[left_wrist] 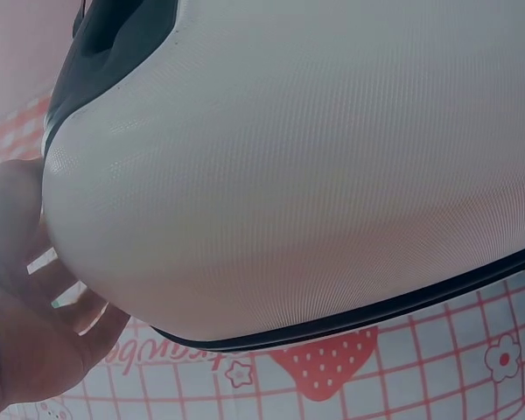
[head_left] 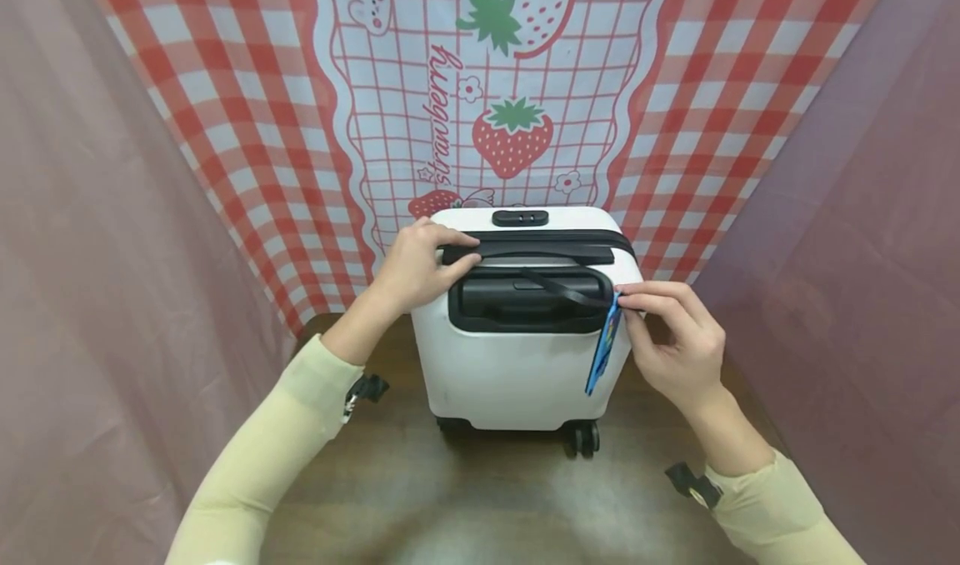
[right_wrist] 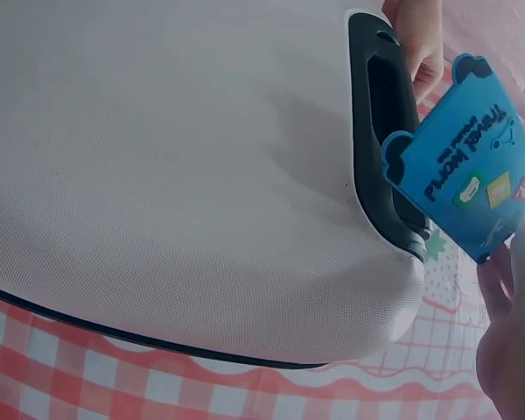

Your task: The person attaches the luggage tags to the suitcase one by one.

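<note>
A white hard-shell suitcase (head_left: 517, 382) stands upright on its wheels. My left hand (head_left: 416, 265) pinches the left end of its black top handle (head_left: 555, 254), thumb in front and fingers behind. A blue luggage tag (head_left: 602, 348) hangs at the suitcase's right side, with my right hand (head_left: 678, 340) pinching its upper end. The tag's black strap (head_left: 566, 292) runs from there toward the handle; how it joins the handle cannot be made out. In the right wrist view the tag (right_wrist: 472, 162) shows "Travel World" lettering and small coloured patches.
A brown wooden surface (head_left: 450, 498) lies under the suitcase. Behind hangs a red-and-white checked strawberry cloth (head_left: 510, 73). Pinkish curtains (head_left: 112, 298) close in both sides. The suitcase has a black combination lock (head_left: 520, 217) on top and a recessed pull handle (head_left: 525, 315).
</note>
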`<state>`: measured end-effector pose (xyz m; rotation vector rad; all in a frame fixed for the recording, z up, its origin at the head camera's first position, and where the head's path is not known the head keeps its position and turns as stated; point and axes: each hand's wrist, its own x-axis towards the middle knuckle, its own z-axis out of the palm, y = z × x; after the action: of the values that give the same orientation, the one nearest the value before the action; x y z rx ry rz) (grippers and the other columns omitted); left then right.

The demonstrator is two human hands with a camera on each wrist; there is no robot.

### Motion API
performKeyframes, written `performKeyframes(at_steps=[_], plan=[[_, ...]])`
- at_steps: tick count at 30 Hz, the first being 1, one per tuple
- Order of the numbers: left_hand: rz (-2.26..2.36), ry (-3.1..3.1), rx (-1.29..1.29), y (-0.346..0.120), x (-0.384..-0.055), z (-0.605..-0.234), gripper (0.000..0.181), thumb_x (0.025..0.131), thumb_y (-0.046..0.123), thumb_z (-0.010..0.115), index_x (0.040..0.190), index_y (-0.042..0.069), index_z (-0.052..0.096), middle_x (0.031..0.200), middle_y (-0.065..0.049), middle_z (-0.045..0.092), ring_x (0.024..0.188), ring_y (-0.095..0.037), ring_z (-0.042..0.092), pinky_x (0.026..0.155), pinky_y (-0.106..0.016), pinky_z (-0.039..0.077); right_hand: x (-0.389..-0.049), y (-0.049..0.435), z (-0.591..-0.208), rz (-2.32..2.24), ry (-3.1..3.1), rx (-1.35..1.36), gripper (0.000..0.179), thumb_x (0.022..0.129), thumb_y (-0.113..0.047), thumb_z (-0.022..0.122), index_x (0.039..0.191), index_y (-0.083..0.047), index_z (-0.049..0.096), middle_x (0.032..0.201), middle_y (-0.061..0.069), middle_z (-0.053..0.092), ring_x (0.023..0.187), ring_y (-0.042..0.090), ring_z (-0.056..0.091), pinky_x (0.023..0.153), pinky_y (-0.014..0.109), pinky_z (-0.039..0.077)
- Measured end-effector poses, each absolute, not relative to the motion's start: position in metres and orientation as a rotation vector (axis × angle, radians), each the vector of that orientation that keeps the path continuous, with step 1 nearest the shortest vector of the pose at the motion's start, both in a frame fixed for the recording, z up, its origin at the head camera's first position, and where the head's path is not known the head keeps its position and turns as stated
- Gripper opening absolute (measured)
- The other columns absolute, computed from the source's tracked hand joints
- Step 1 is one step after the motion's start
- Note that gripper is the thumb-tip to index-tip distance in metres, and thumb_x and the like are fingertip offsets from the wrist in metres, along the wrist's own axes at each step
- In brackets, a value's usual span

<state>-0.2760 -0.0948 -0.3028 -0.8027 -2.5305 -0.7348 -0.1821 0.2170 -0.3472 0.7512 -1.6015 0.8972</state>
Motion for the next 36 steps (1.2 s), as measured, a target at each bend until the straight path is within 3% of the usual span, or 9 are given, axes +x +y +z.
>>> performKeyframes(at_steps=[3,6,10,18,23,27,30,34,36], plan=[[-0.747,-2.523,-0.805,-0.095,-0.276,-0.303,0.031,0.098,0.031,0.078,0.122,0.012,0.081,0.12,-0.008,0.081,0.117,-0.029,0.073,0.124,-0.049,0.043,-0.184,0.221,-0.35,0.891,-1.658,0.724,0.033,0.103,-0.023,0.07,0.095,0.009,0.076,0.095,0.026,0.076,0.09,0.026,0.072,0.099,0.01,0.053],[-0.746,-2.525,-0.804,-0.095,-0.276,-0.304,0.031,0.098,0.031,0.078,0.123,0.013,0.081,0.121,-0.008,0.081,0.123,-0.029,0.072,0.132,-0.052,0.03,-0.188,0.226,-0.353,0.89,-1.722,0.702,0.019,0.098,-0.011,0.073,0.099,0.008,0.077,0.099,0.023,0.078,0.093,0.025,0.072,0.099,0.01,0.052],[-0.743,-2.526,-0.794,-0.095,-0.277,-0.305,0.031,0.098,0.032,0.078,0.123,0.013,0.081,0.121,-0.008,0.081,0.123,-0.029,0.072,0.131,-0.052,0.032,-0.192,0.233,-0.35,0.872,-1.817,0.676,0.016,0.088,0.006,0.077,0.104,0.006,0.077,0.103,0.02,0.078,0.096,0.022,0.071,0.1,0.01,0.051],[-0.749,-2.545,-0.78,-0.094,-0.277,-0.304,0.032,0.099,0.032,0.077,0.125,0.013,0.08,0.124,-0.008,0.08,0.125,-0.029,0.071,0.132,-0.051,0.031,-0.195,0.243,-0.332,0.878,-1.965,0.635,0.022,0.09,0.01,0.075,0.109,-0.001,0.078,0.102,0.013,0.076,0.075,0.0,0.049,0.064,0.014,0.036],[-0.736,-2.56,-0.767,-0.094,-0.276,-0.304,0.033,0.099,0.033,0.077,0.126,0.014,0.08,0.125,-0.008,0.08,0.125,-0.028,0.07,0.127,-0.05,0.039,-0.196,0.244,-0.324,0.89,-2.039,0.593,0.018,0.092,0.007,0.075,0.108,-0.001,0.078,0.101,0.012,0.075,0.083,-0.002,0.053,0.064,0.016,0.038],[-0.728,-2.565,-0.761,-0.094,-0.276,-0.303,0.033,0.099,0.033,0.076,0.126,0.014,0.08,0.126,-0.008,0.079,0.126,-0.029,0.07,0.127,-0.051,0.039,-0.197,0.24,-0.321,0.885,-2.058,0.596,0.016,0.092,0.004,0.077,0.108,0.0,0.077,0.102,0.014,0.076,0.092,-0.005,0.058,0.072,0.009,0.043],[-0.731,-2.567,-0.759,-0.094,-0.275,-0.302,0.033,0.099,0.033,0.077,0.126,0.014,0.08,0.126,-0.008,0.079,0.123,-0.029,0.07,0.12,-0.05,0.046,-0.198,0.236,-0.32,0.85,-2.06,0.596,0.017,0.091,0.003,0.078,0.107,-0.001,0.078,0.101,0.014,0.076,0.094,-0.006,0.06,0.077,0.007,0.044],[-0.735,-2.569,-0.754,-0.094,-0.273,-0.302,0.033,0.099,0.034,0.077,0.126,0.015,0.08,0.126,-0.007,0.079,0.12,-0.029,0.069,0.113,-0.049,0.052,-0.197,0.23,-0.318,0.795,-2.06,0.585,0.018,0.089,0.002,0.08,0.107,-0.003,0.08,0.101,0.012,0.077,0.09,0.005,0.064,0.076,0.009,0.04],[-0.738,-2.568,-0.755,-0.093,-0.273,-0.302,0.033,0.099,0.034,0.077,0.126,0.015,0.08,0.126,-0.007,0.079,0.121,-0.028,0.07,0.116,-0.049,0.05,-0.196,0.227,-0.317,0.781,-2.066,0.585,0.02,0.089,0.002,0.081,0.108,-0.004,0.08,0.102,0.011,0.078,0.09,0.013,0.068,0.078,0.009,0.041]])
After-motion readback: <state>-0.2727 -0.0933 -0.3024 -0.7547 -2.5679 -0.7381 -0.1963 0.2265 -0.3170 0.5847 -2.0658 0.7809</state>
